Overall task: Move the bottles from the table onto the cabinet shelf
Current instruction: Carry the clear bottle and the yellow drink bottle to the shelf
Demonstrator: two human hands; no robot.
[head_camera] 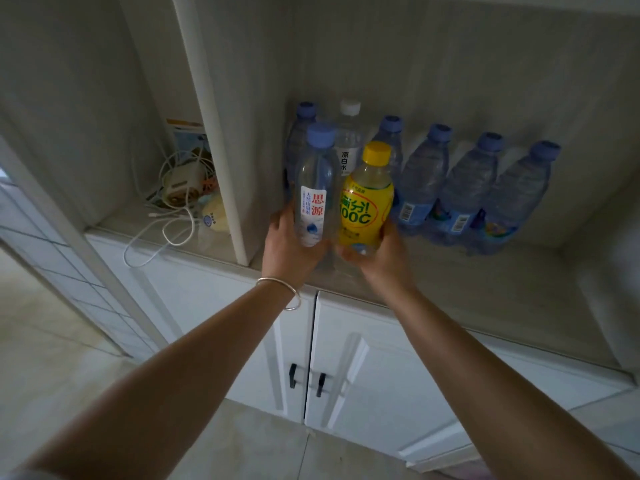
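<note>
Both my hands are gripping bottles over the front of the cabinet shelf [467,271]: my left hand [289,245] wraps a clear water bottle [315,188] with a blue cap, my right hand [379,252] a yellow drink bottle [367,199], the two upright and just beside each other. Behind them, a row of blue-capped bottles [467,188] and a white-capped bottle [348,140] stand against the shelf's back wall.

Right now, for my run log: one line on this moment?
left hand: holds clear bottle | right hand: holds yellow bottle | both at shelf front

Bare forearms; thin silver bangle [282,292] on left wrist.
</note>
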